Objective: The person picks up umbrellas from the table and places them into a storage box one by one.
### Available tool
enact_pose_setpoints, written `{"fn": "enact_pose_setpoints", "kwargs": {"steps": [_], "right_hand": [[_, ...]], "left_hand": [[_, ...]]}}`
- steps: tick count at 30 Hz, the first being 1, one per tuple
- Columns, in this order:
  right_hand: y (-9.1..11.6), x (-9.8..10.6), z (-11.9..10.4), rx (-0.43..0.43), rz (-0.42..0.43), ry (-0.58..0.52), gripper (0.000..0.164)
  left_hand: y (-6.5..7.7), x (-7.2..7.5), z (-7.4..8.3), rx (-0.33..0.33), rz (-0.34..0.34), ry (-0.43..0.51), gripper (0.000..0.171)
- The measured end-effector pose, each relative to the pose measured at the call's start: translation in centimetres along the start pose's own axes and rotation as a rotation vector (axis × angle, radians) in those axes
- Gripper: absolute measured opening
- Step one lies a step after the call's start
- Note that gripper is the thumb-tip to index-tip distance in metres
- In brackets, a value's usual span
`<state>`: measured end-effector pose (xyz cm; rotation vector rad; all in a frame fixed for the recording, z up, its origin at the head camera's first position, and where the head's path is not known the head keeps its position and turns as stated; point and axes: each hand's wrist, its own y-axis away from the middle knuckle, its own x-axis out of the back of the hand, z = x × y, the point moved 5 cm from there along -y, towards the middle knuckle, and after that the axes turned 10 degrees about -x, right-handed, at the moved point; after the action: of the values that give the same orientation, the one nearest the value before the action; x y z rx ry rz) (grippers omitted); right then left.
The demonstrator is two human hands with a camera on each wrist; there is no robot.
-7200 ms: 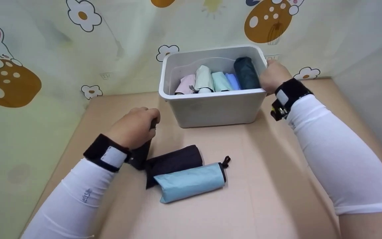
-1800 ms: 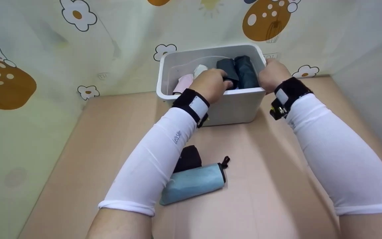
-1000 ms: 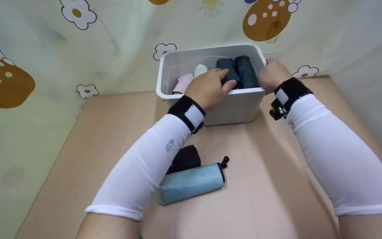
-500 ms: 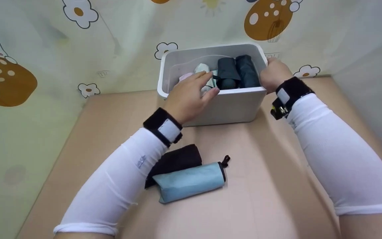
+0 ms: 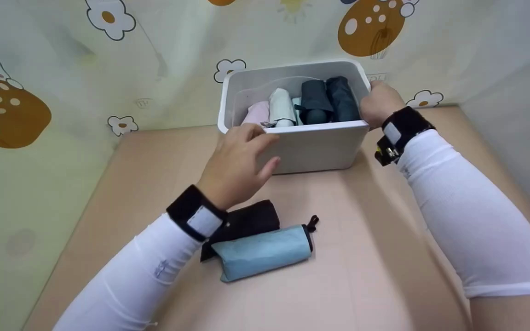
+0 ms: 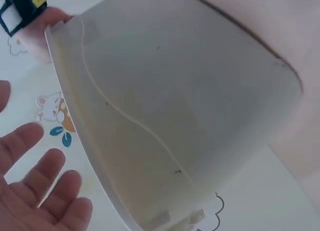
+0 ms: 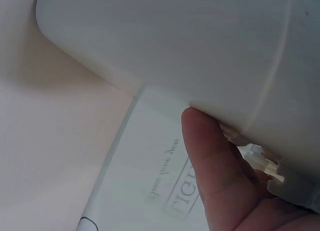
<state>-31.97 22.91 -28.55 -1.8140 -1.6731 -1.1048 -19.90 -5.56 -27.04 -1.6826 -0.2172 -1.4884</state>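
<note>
My left hand (image 5: pixel 237 165) hovers just in front of the bin's near left corner, fingers spread and holding nothing. My right hand (image 5: pixel 381 105) grips the right end rim of the light grey plastic bin (image 5: pixel 313 149); in the right wrist view its thumb (image 7: pixel 207 151) presses the outer wall. Folded umbrellas stand side by side inside: pink (image 5: pixel 258 113), whitish (image 5: pixel 282 105), a partly hidden mint one (image 5: pixel 296 110), and two dark ones (image 5: pixel 314 94) (image 5: pixel 340 99) at the right. On the table, a light blue umbrella (image 5: pixel 265 253) with a black loop overlaps a black one (image 5: pixel 253 220), partly behind my left wrist.
The bin stands at the back of the beige table (image 5: pixel 338 285), close to a patterned wall covering (image 5: pixel 177 55). A plain pale wall (image 5: pixel 513 101) rises along the right side.
Earlier my left hand held a dark umbrella at the table's left, then set it in the bin over the blue and mint ones. It let go and drew back toward me, leftward. My right hand stayed.
</note>
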Motion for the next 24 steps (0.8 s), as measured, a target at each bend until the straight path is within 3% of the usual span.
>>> {"fn": "enact_pose_setpoints", "kwargs": {"steps": [4, 9, 16, 24], "right_hand": [[-0.1, -0.1, 0.0, -0.005, -0.009, -0.012, 0.055], [0.0, -0.1, 0.0, -0.026, -0.025, -0.020, 0.056], [0.3, -0.1, -0.1, -0.052, -0.039, -0.035, 0.057], [0.4, -0.1, -0.2, -0.049, -0.037, -0.026, 0.054]], "left_hand": [[1.5, -0.2, 0.3, -0.003, -0.028, -0.039, 0.031], [2.8, -1.4, 0.5, -0.004, -0.150, -0.029, 0.034], [4.0, -3.6, 0.3, 0.023, -0.339, -0.030, 0.044], [4.7, -5.2, 0.1, 0.050, -0.448, 0.001, 0.050]]}}
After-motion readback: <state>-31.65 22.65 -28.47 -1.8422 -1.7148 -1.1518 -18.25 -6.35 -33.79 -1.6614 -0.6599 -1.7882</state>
